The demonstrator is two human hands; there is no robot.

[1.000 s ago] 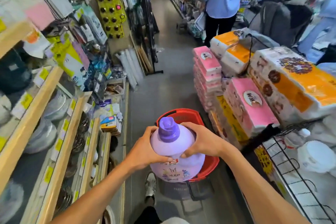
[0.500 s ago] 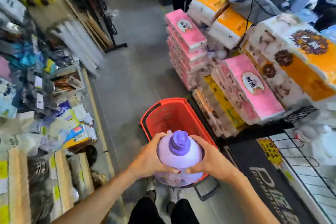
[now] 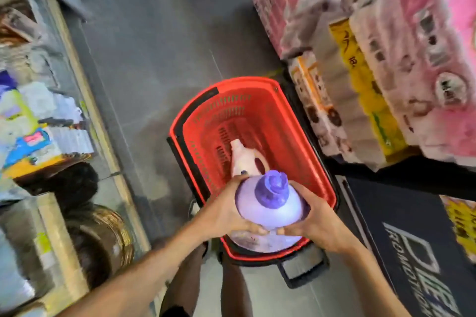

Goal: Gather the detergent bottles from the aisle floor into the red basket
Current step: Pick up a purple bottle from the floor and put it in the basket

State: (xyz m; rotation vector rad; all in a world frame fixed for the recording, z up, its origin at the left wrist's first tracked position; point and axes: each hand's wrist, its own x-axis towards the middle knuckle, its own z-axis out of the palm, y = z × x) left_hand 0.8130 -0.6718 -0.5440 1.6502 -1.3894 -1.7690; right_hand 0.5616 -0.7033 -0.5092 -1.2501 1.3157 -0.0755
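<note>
Over the near end of the red basket (image 3: 280,121) I have both hands clamped on the purple detergent bottle (image 3: 268,207), which stands upright with its darker purple cap (image 3: 271,189) pointing at the head camera. My left hand (image 3: 226,210) presses the bottle's left flank and my right hand (image 3: 313,219) its right flank, fingertips nearly meeting across the front of its shoulder. The bottle's lower part sits inside the basket's near rim; a pale label with red marks shows under my fingers, too blurred for me to read.

Deeper in the basket, against its left wall, a pink detergent bottle (image 3: 243,158) lies on its side with the neck toward the far end and its handle loop up. I can make out no writing on it.

The basket stands on the grey aisle floor (image 3: 159,46), with a black handle bar (image 3: 300,271) jutting from its near end. Just right of the basket a black panel (image 3: 412,226) carries large white outlined lettering; I read part of "PROMOTION", the rest cut off. Above it, stacked tissue packs (image 3: 425,46) in pink and white wrap bear a round logo that motion blur makes unreadable, and a yellow pack (image 3: 360,72) between them shows dark characters I cannot decipher. Left of the floor, low shelves (image 3: 51,116) hold blurred goods.
</note>
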